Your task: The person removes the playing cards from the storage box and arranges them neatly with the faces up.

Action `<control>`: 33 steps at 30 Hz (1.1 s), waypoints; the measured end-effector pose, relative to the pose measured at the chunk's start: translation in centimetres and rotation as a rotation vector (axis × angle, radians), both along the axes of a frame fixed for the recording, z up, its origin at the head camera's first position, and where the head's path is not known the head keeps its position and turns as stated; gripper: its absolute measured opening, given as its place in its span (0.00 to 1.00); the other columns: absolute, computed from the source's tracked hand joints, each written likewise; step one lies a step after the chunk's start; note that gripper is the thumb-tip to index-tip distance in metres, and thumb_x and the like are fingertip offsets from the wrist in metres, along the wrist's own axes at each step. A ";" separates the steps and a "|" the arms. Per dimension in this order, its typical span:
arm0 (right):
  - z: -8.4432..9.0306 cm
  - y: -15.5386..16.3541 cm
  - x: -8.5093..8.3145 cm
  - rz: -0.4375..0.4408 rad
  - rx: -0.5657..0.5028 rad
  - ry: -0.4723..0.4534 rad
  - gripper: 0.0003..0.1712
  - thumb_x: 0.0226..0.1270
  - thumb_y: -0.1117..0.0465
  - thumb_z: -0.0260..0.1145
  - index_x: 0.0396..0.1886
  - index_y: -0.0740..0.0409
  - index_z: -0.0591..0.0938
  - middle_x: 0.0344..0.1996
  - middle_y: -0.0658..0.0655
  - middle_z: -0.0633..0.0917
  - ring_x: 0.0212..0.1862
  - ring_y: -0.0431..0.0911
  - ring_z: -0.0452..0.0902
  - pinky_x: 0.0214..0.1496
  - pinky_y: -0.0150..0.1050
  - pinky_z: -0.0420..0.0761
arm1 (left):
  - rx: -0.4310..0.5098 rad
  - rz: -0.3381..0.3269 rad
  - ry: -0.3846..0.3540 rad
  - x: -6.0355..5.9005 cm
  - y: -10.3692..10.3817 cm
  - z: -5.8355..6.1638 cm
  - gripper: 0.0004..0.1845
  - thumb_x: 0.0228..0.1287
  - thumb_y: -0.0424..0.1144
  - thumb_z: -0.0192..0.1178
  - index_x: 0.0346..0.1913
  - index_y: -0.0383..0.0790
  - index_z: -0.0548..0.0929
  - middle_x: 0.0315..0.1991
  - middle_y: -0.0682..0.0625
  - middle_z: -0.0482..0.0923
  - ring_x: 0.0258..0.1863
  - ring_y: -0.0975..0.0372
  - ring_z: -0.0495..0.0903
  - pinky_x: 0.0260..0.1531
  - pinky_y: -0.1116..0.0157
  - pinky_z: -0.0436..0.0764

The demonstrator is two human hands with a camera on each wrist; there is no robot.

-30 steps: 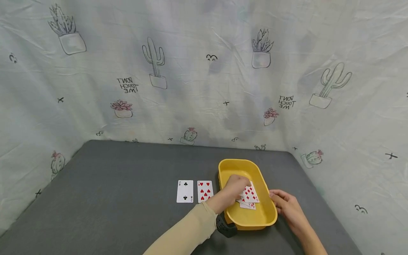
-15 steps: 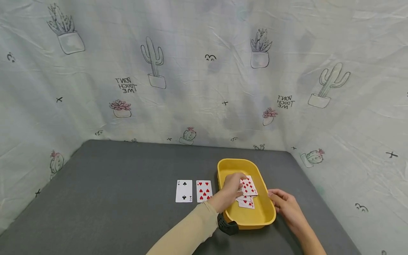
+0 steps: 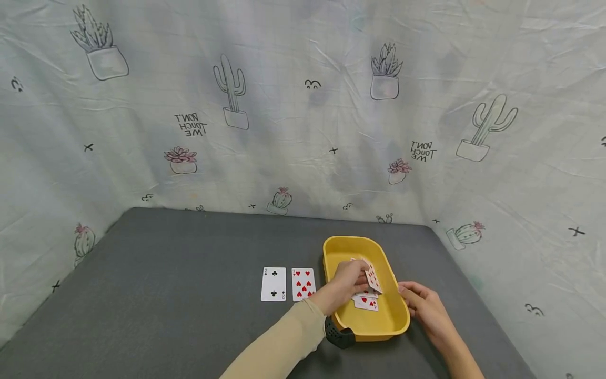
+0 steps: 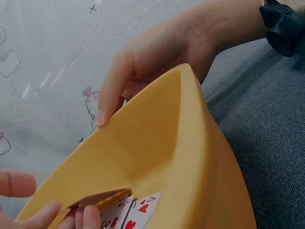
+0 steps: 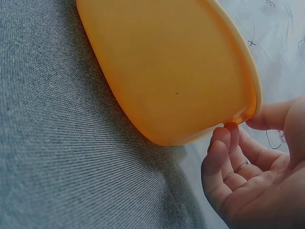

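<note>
A red-pipped card (image 3: 371, 275) is pinched in your left hand (image 3: 344, 284) over the yellow tray (image 3: 395, 321), whose rim your right hand (image 3: 426, 308) holds with curled fingers.

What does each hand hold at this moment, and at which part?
The left hand pinches a red card by its left edge, tilted above the yellow tray. The right hand holds the tray's right rim.
</note>
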State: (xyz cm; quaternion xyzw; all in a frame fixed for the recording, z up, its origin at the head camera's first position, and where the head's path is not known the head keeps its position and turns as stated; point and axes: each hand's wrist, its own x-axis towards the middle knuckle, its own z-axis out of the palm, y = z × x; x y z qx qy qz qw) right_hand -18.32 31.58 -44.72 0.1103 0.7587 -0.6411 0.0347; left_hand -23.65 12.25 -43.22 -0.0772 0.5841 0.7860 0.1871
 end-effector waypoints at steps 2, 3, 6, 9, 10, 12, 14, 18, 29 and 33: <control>0.1 0.0 0.1 -0.002 0.000 -0.001 0.25 0.72 0.55 0.64 0.56 0.72 0.77 0.39 0.59 0.83 0.35 0.46 0.80 0.35 0.38 0.83 | -0.048 0.004 0.032 0.0 0.1 -0.1 0.11 0.63 0.30 0.56 0.45 0.26 0.80 0.37 0.39 0.81 0.37 0.53 0.82 0.45 0.57 0.83; 0.1 0.0 0.1 0.004 0.004 0.001 0.25 0.72 0.55 0.64 0.56 0.73 0.76 0.39 0.59 0.83 0.35 0.46 0.80 0.36 0.38 0.83 | -0.091 0.008 0.057 0.1 0.2 -0.1 0.10 0.63 0.29 0.56 0.44 0.26 0.80 0.35 0.39 0.82 0.35 0.53 0.83 0.43 0.58 0.83; 0.1 0.0 0.0 0.000 0.002 0.003 0.25 0.72 0.55 0.64 0.56 0.73 0.76 0.39 0.59 0.83 0.36 0.46 0.80 0.36 0.38 0.83 | -0.260 0.036 0.115 0.0 0.5 -0.2 0.05 0.58 0.26 0.61 0.38 0.28 0.81 0.29 0.43 0.80 0.29 0.54 0.83 0.33 0.60 0.85; 0.0 0.1 0.0 0.002 0.003 0.002 0.26 0.72 0.54 0.64 0.56 0.73 0.76 0.40 0.59 0.83 0.36 0.46 0.80 0.37 0.38 0.83 | -0.359 0.063 0.139 -0.2 0.8 -0.6 0.09 0.53 0.22 0.65 0.36 0.30 0.79 0.26 0.46 0.77 0.24 0.56 0.82 0.27 0.61 0.84; 0.0 0.1 -0.1 -0.002 0.003 0.000 0.26 0.72 0.54 0.64 0.56 0.73 0.76 0.40 0.59 0.83 0.36 0.46 0.80 0.36 0.38 0.83 | -0.357 0.074 0.129 -0.3 0.9 -0.7 0.11 0.52 0.21 0.66 0.37 0.31 0.78 0.26 0.46 0.76 0.24 0.56 0.82 0.26 0.61 0.85; -0.1 0.2 -0.2 -0.001 0.010 -0.001 0.26 0.72 0.54 0.64 0.57 0.73 0.76 0.40 0.60 0.82 0.35 0.46 0.79 0.36 0.38 0.83 | -0.313 0.080 0.111 -0.5 1.0 -0.9 0.13 0.51 0.20 0.67 0.39 0.30 0.78 0.28 0.45 0.77 0.26 0.55 0.84 0.27 0.61 0.85; -0.2 0.2 -0.3 -0.005 0.018 -0.003 0.26 0.72 0.54 0.64 0.57 0.72 0.76 0.39 0.59 0.82 0.35 0.46 0.78 0.35 0.38 0.82 | -0.257 0.078 0.088 -0.6 1.1 -1.1 0.13 0.52 0.19 0.67 0.40 0.30 0.79 0.30 0.44 0.78 0.28 0.55 0.85 0.28 0.61 0.86; -0.2 0.2 -0.4 -0.010 0.032 -0.011 0.26 0.72 0.53 0.64 0.56 0.72 0.76 0.37 0.59 0.82 0.33 0.46 0.77 0.33 0.37 0.82 | -0.185 0.050 0.057 -0.7 1.2 -1.2 0.11 0.55 0.20 0.66 0.41 0.30 0.81 0.31 0.44 0.80 0.31 0.54 0.85 0.30 0.61 0.86; 0.3 -0.2 -0.4 -0.005 0.040 -0.020 0.26 0.72 0.54 0.63 0.57 0.72 0.76 0.38 0.59 0.82 0.34 0.46 0.78 0.33 0.37 0.81 | -0.148 0.033 0.045 -0.6 0.9 -0.8 0.10 0.57 0.20 0.66 0.42 0.29 0.82 0.32 0.43 0.81 0.31 0.53 0.86 0.31 0.60 0.86; 0.5 -0.2 -0.4 -0.008 0.049 -0.017 0.24 0.73 0.55 0.63 0.56 0.72 0.76 0.38 0.59 0.83 0.34 0.45 0.78 0.33 0.37 0.81 | -0.150 0.029 0.045 -0.6 1.0 -0.7 0.11 0.56 0.21 0.66 0.43 0.29 0.83 0.32 0.43 0.82 0.31 0.54 0.86 0.32 0.60 0.86</control>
